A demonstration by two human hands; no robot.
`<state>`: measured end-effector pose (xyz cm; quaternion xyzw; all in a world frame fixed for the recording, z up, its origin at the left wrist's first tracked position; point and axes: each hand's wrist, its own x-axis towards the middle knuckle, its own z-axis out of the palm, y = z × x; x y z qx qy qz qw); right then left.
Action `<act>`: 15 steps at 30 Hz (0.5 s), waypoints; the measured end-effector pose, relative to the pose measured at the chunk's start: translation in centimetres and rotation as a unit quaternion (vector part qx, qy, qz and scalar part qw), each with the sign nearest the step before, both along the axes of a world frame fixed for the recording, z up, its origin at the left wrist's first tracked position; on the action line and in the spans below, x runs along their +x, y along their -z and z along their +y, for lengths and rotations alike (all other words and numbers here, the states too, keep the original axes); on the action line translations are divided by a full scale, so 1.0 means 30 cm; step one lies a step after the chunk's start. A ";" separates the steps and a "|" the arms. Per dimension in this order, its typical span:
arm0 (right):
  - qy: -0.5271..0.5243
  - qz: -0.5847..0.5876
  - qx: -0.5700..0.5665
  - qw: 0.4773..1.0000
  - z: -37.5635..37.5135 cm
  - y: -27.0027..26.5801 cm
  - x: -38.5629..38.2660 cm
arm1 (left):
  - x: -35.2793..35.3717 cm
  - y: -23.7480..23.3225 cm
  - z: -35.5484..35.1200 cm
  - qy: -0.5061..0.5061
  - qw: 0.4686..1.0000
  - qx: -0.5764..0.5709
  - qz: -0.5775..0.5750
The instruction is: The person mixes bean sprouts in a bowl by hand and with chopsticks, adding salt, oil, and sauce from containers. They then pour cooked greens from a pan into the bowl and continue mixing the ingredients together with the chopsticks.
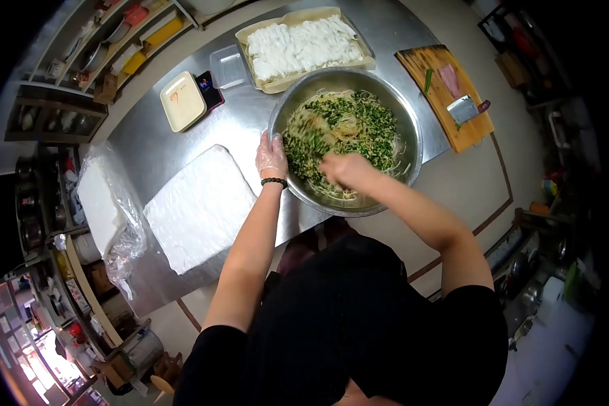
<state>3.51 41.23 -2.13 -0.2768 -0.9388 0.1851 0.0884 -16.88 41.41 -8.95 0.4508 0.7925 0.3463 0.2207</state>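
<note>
A large steel mixing bowl (416, 128) holds chopped green herbs or vegetables, with pale thin strands among them. My left hand (271, 157), in a clear plastic glove and with a dark beaded bracelet at the wrist, grips the bowl's left rim. Inside the bowl my right hand (345, 169) is closed low over the filling (369, 128). Just beyond its fingers a clump of filling (310, 132) is raised and blurred; whatever tool may carry it is hidden under the food.
Behind the bowl is a tray (271, 86) of white, soft-looking pieces. A cutting board (413, 64) with a cleaver (462, 109) lies to the right. Leftward are a white slab (199, 206), a plastic-wrapped slab (101, 199), a cream tray (183, 101) and a clear container (228, 68).
</note>
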 end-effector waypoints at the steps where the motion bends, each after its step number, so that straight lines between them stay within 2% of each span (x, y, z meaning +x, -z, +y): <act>1: 0.024 0.020 -0.025 0.999 0.028 -0.022 0.031 | -0.001 0.006 -0.002 0.000 1.000 0.010 0.004; 4: 0.066 0.095 -0.076 0.990 0.037 -0.169 0.153 | 0.004 -0.043 -0.009 -0.014 0.998 -0.042 -0.042; 6: 0.092 0.168 -0.022 0.981 0.076 -0.205 0.210 | -0.005 -0.008 -0.003 -0.019 0.997 -0.038 -0.062; 7: 0.088 0.165 -0.023 0.982 0.106 -0.185 0.210 | -0.006 -0.001 -0.002 -0.015 0.999 -0.015 -0.050; 9: 0.159 0.215 -0.051 0.962 0.191 -0.089 0.209 | -0.003 -0.008 -0.003 -0.007 0.999 0.009 -0.039; 10: 0.183 0.190 0.001 0.965 0.213 -0.036 0.163 | -0.005 -0.025 0.000 -0.005 0.999 -0.004 -0.041; 12: 0.291 0.036 -0.173 0.940 0.162 0.055 0.036 | 0.005 -0.026 -0.011 0.000 0.999 -0.017 -0.048; 14: 0.086 -0.001 0.021 0.996 0.038 0.029 0.009 | 0.004 -0.011 -0.002 -0.022 1.000 -0.004 -0.016; 15: 0.045 0.014 0.037 0.998 -0.009 0.005 0.042 | 0.005 -0.016 -0.001 -0.028 0.999 0.001 -0.015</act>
